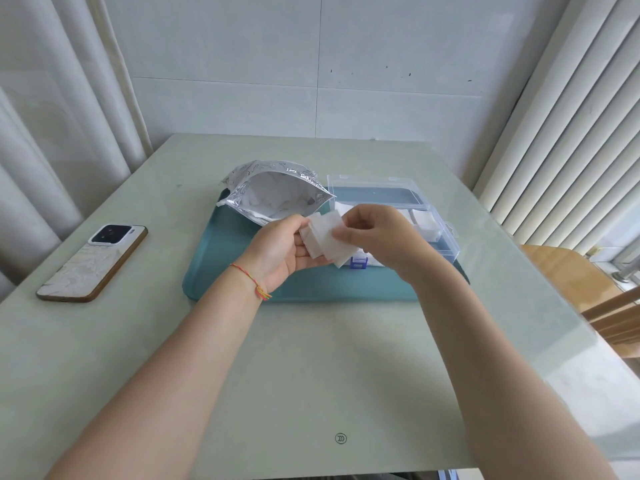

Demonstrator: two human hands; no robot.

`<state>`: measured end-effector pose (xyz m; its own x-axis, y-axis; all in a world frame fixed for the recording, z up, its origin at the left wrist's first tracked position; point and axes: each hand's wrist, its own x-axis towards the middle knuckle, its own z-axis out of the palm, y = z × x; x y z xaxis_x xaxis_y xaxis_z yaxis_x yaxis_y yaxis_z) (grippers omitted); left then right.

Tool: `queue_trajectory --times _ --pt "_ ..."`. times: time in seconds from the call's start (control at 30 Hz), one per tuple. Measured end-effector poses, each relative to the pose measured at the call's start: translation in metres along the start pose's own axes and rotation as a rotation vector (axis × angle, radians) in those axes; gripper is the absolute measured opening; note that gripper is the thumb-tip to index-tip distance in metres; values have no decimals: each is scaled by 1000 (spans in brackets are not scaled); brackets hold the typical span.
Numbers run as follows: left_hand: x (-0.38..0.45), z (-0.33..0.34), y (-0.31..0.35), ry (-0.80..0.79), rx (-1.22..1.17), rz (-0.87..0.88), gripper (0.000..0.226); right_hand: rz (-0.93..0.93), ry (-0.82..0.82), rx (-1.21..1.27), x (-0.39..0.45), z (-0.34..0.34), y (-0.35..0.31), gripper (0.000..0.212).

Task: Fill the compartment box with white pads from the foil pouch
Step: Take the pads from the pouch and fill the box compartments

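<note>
A silver foil pouch [273,192] lies open on the teal tray [221,271], its mouth facing me with white pads inside. To its right stands the clear compartment box [440,233] with its lid up; some compartments hold white pads [424,220]. Above the tray, between pouch and box, my left hand [280,251] holds a small fanned stack of white pads [325,239]. My right hand [377,233] pinches the right edge of that stack, hiding part of the box.
A phone [93,261] lies camera-up on the pale green table [311,375] at the left. Curtains hang at the left, slatted blinds at the right. A wooden chair [585,289] stands by the table's right edge. A blue latch [358,263] shows at the box front.
</note>
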<state>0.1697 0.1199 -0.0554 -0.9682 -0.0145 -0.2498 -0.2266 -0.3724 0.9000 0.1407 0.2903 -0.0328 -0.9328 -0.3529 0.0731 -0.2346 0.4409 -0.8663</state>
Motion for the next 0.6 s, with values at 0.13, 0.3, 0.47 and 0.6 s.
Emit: queue_trajectory --times 0.13,0.3,0.47,0.6 --pt "0 1 0 13 0 21 24 -37 48 -201 1 4 0 11" --pt "1 0 -1 13 -26 17 28 -22 65 -177 2 0 1 17" --pt "1 -2 1 66 -19 42 31 2 143 -46 4 -8 3 15" --pt "1 0 0 46 39 46 32 12 113 274 1 -9 0 11"
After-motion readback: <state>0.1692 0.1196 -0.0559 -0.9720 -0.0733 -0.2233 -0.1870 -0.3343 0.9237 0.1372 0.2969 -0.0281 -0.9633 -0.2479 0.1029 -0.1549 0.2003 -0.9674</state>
